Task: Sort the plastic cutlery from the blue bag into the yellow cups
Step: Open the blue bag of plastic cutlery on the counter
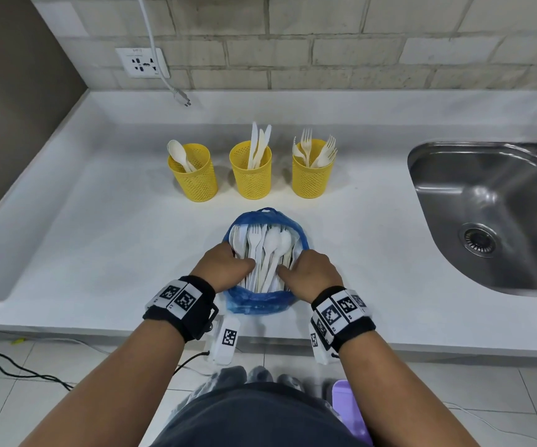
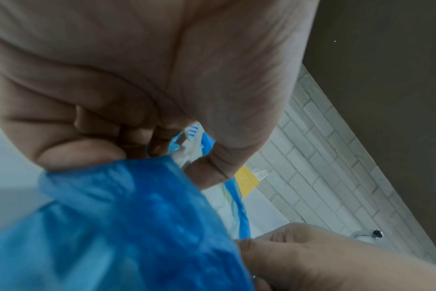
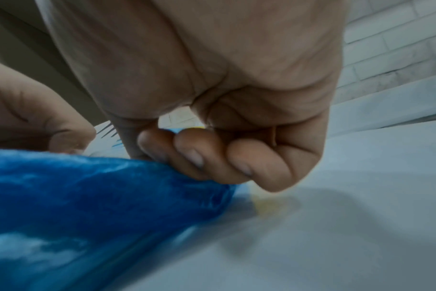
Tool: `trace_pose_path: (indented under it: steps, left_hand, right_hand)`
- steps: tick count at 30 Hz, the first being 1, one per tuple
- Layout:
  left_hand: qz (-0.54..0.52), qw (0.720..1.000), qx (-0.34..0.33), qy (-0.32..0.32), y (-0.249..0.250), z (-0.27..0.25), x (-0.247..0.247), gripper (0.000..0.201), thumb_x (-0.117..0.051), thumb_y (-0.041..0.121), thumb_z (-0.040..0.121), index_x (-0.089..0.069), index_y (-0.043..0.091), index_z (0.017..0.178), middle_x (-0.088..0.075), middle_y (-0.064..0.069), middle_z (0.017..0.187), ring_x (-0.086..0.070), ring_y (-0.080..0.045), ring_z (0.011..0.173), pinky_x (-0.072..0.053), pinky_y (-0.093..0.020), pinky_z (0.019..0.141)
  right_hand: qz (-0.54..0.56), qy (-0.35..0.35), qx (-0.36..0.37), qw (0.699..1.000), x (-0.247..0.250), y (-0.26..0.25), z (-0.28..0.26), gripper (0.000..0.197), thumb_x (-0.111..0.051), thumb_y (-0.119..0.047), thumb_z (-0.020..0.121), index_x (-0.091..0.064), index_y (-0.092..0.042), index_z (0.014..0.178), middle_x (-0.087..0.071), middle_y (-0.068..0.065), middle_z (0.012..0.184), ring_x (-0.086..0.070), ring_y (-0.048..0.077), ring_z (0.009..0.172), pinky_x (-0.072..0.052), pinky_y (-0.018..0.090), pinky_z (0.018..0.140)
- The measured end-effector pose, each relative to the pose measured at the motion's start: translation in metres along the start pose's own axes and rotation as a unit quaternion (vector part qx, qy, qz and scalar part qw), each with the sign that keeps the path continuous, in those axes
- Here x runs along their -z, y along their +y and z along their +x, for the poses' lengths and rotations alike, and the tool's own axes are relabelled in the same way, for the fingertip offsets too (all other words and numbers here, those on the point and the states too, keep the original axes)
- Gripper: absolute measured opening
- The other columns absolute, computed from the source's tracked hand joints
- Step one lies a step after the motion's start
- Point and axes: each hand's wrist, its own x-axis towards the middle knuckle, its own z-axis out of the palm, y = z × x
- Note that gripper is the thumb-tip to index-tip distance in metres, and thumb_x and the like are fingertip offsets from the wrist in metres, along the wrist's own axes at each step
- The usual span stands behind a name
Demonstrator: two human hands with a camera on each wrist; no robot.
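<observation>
The blue bag [image 1: 260, 303] lies open on the white counter [image 1: 99, 253] near its front edge. White plastic forks and spoons [image 1: 267, 253] show inside it. My left hand [image 1: 225, 264] grips the bag's left rim with curled fingers, and my right hand [image 1: 309, 271] grips the right rim, spreading the mouth. Behind the bag stand three yellow mesh cups: the left cup [image 1: 193, 175] holds spoons, the middle cup [image 1: 250, 174] knives, the right cup [image 1: 313, 172] forks. Up close, my left hand [image 2: 142, 137] curls over the blue bag [image 2: 127, 226]. My right hand [image 3: 199, 153] is bunched on the blue bag [image 3: 87, 196].
A steel sink [image 1: 486, 221] is set into the counter at the right. A wall socket [image 1: 141, 62] and a dangling white plug [image 1: 181, 98] are at the back left. Bare counter lies left of the bag.
</observation>
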Motion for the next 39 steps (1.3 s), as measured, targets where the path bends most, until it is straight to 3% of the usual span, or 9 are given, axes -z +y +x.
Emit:
trace_pose_path:
  steps: [4,8,12,15,19,26,32,36,39]
  left_hand:
    - [0.015,1.0,-0.005,-0.012,-0.007,0.002,-0.002,0.024,-0.067,0.03,0.087,-0.072,0.007,0.092,-0.073,-0.005,0.081,-0.067,-0.02,0.075,-0.048,-0.028,0.065]
    - [0.028,0.999,-0.028,-0.003,-0.01,0.0,-0.002,0.015,-0.069,0.026,0.087,-0.07,0.011,0.083,-0.068,-0.001,0.074,-0.064,-0.018,0.072,-0.044,-0.025,0.059]
    - [0.03,0.999,-0.02,-0.001,-0.01,-0.002,-0.001,0.022,-0.064,0.023,0.089,-0.061,0.011,0.072,-0.06,-0.001,0.064,-0.056,-0.017,0.06,-0.039,-0.027,0.055]
    - [0.028,0.999,-0.038,-0.002,-0.008,-0.002,-0.005,0.02,-0.061,0.028,0.092,-0.063,0.013,0.079,-0.063,0.002,0.072,-0.059,-0.016,0.069,-0.04,-0.027,0.058]
    - [0.038,0.998,-0.054,0.02,-0.008,-0.005,-0.009,0.007,-0.067,0.03,0.089,-0.061,0.025,0.089,-0.064,0.009,0.084,-0.06,-0.009,0.079,-0.04,-0.019,0.061]
    - [0.002,0.998,-0.06,0.036,-0.013,-0.004,-0.007,0.027,-0.074,0.022,0.08,-0.065,0.022,0.106,-0.067,0.007,0.093,-0.061,-0.011,0.087,-0.041,-0.015,0.063]
    - [-0.016,0.998,-0.046,0.034,-0.016,-0.003,-0.002,0.006,-0.071,0.023,0.082,-0.069,0.019,0.085,-0.069,0.006,0.078,-0.064,-0.01,0.074,-0.042,-0.023,0.06]
    - [0.006,0.998,-0.045,0.039,-0.016,-0.005,-0.003,0.014,-0.079,0.033,0.08,-0.071,0.023,0.086,-0.069,0.009,0.076,-0.063,-0.006,0.073,-0.041,-0.02,0.057]
    - [0.067,0.995,-0.038,0.062,-0.014,-0.006,-0.006,0.021,-0.081,0.039,0.079,-0.067,0.023,0.078,-0.061,0.01,0.068,-0.058,-0.005,0.065,-0.037,-0.02,0.051]
  right_hand:
    - [0.037,-0.013,-0.002,0.999,0.002,-0.004,0.001,0.036,-0.062,-0.033,0.088,-0.049,-0.014,0.06,-0.056,0.003,0.061,-0.059,0.022,0.063,-0.042,0.029,0.057]
    - [0.067,-0.01,0.003,0.998,0.004,-0.006,-0.002,0.036,-0.06,-0.026,0.09,-0.049,-0.013,0.059,-0.054,0.003,0.06,-0.057,0.021,0.064,-0.044,0.03,0.06]
    - [0.044,-0.003,-0.011,0.999,0.002,-0.011,-0.004,0.043,-0.063,-0.052,0.085,-0.052,-0.016,0.064,-0.058,0.0,0.064,-0.059,0.02,0.063,-0.041,0.029,0.057]
    - [-0.013,-0.009,0.0,1.0,-0.001,-0.018,-0.006,0.048,-0.063,-0.063,0.083,-0.055,-0.018,0.068,-0.063,0.0,0.072,-0.066,0.024,0.073,-0.05,0.033,0.065]
    - [0.003,-0.026,0.019,0.999,-0.007,-0.026,-0.003,0.035,-0.065,-0.044,0.085,-0.049,-0.02,0.064,-0.06,0.002,0.072,-0.069,0.031,0.084,-0.05,0.034,0.068]
    - [0.103,-0.029,0.034,0.994,-0.001,-0.029,-0.004,0.031,-0.063,-0.024,0.09,-0.047,-0.014,0.064,-0.051,0.001,0.064,-0.052,0.018,0.066,-0.038,0.03,0.059]
    - [0.137,0.009,0.052,0.989,0.003,-0.024,-0.003,0.021,-0.068,-0.024,0.089,-0.051,-0.019,0.077,-0.057,-0.005,0.075,-0.055,0.015,0.074,-0.039,0.028,0.063]
    - [0.074,-0.015,0.043,0.996,0.0,-0.031,0.0,0.03,-0.067,-0.031,0.09,-0.051,-0.018,0.068,-0.056,-0.002,0.069,-0.056,0.016,0.07,-0.042,0.029,0.062]
    - [0.055,-0.052,0.045,0.996,-0.003,-0.037,0.002,0.023,-0.066,-0.036,0.09,-0.058,-0.022,0.075,-0.066,0.001,0.084,-0.065,0.023,0.087,-0.048,0.03,0.072]
